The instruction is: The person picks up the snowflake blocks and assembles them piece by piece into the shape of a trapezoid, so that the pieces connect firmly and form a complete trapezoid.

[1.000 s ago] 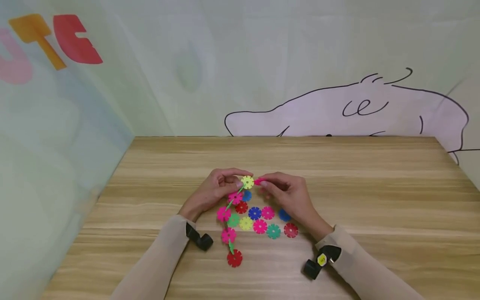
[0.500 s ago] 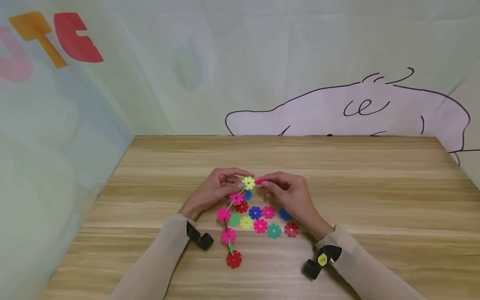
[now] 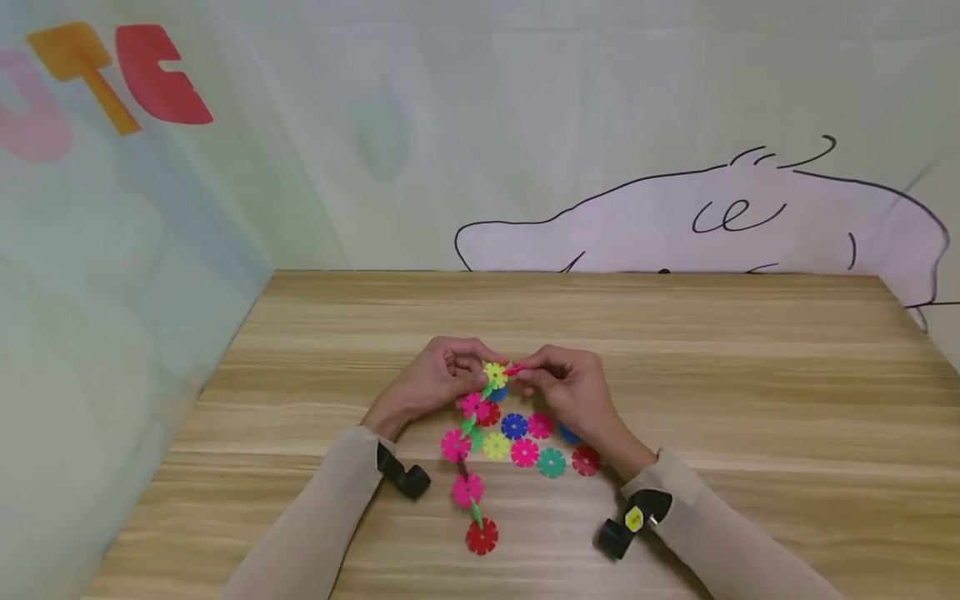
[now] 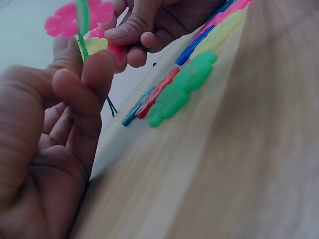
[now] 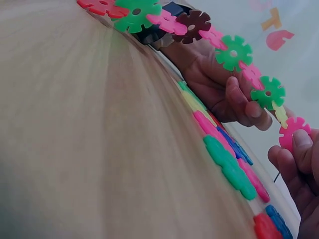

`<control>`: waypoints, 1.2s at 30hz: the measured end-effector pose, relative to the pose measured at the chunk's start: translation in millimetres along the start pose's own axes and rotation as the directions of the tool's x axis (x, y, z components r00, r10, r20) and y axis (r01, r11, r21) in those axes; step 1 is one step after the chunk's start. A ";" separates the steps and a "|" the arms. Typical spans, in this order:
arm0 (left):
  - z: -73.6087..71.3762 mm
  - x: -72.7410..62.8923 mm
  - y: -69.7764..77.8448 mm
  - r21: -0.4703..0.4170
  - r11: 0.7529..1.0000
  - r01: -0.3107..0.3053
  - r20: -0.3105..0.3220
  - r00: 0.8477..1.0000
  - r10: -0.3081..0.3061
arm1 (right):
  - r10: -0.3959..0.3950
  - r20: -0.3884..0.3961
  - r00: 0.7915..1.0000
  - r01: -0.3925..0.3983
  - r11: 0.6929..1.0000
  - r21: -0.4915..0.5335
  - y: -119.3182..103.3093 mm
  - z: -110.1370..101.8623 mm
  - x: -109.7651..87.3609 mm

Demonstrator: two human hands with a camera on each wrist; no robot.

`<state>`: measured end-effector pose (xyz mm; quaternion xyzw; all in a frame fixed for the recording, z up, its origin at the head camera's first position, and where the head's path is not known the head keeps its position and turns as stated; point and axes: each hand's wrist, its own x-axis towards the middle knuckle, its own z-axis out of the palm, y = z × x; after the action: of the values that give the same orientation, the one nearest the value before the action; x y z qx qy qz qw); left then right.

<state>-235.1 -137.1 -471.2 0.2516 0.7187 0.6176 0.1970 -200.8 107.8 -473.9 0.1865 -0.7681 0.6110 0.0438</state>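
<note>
My left hand (image 3: pixel 431 379) pinches a yellow slotted disc (image 3: pixel 495 376) at the upper end of a chain of flower-shaped plastic discs. Below it the chain hangs toward the near side: green and pink discs, a brown disc (image 5: pixel 192 26), and a red disc (image 3: pixel 482 536) at the bottom end. Between thumb and fingertips, my right hand (image 3: pixel 576 387) pinches a pink disc (image 5: pixel 294 130). The pink disc is edge-on in the head view, its rim right at the yellow disc's slotted edge. In the right wrist view the two overlap at their edges.
Loose discs lie flat on the wooden table (image 3: pixel 337 308) beneath the hands, among them a blue disc (image 3: pixel 513 427), a yellow one (image 3: pixel 496 446), a teal one (image 3: pixel 551 462) and a red one (image 3: pixel 586 460). A printed backdrop (image 3: pixel 375 208) stands behind the table.
Both hands have come slightly closer together, and the pink disc now meets the yellow one at a tilt. The chain's lower end has swung toward the near side and a little right.
</note>
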 end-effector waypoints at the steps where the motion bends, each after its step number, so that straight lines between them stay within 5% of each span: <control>1: 0.4 0.5 -0.4 -0.009 1.000 -0.005 0.005 1.000 0.005 | 0.004 -0.003 1.000 -0.004 1.000 0.005 -0.7 0.3 0.0; 24: 0.3 3.2 -3.5 -0.045 0.994 -0.096 0.038 0.994 0.098 | 0.055 0.018 0.998 -0.057 0.987 0.150 -2.2 2.7 1.5; 36: 1.9 0.6 4.0 -0.026 0.998 0.057 -0.026 0.998 -0.057 | 0.036 -0.002 0.999 -0.036 0.999 -0.007 -2.3 -3.7 -4.1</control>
<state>-234.0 -134.7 -467.6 0.2204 0.7204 0.6238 0.2081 -196.8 111.9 -472.1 0.1719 -0.7733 0.6094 0.0341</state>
